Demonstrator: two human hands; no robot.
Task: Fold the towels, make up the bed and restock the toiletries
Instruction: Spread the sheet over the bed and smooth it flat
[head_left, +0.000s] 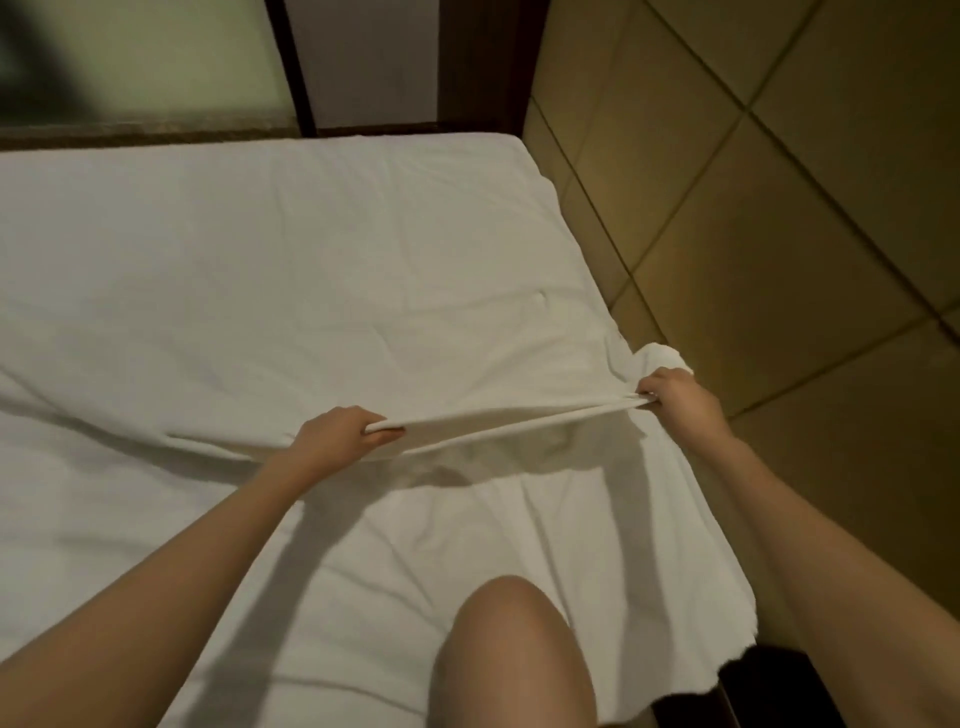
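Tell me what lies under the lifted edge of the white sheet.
Under the white sheet's raised edge, held by the left hand and right hand, there is shadow and more wrinkled white fabric. The mattress is covered.

White sheet (260, 249): matt woven cloth, soft, finely creased, edge bunched thick where pinched by left hand (337, 431) and right hand (675, 397). Floor tiles (779, 182): tan, smooth, slight sheen, dark grout lines. Bed frame (301, 67): dark, looks like wood, low gloss. Panel (156, 57) behind: pale green, smooth, blurred, material unclear. Dark block (769, 686) at lower right: matt black, material unclear.
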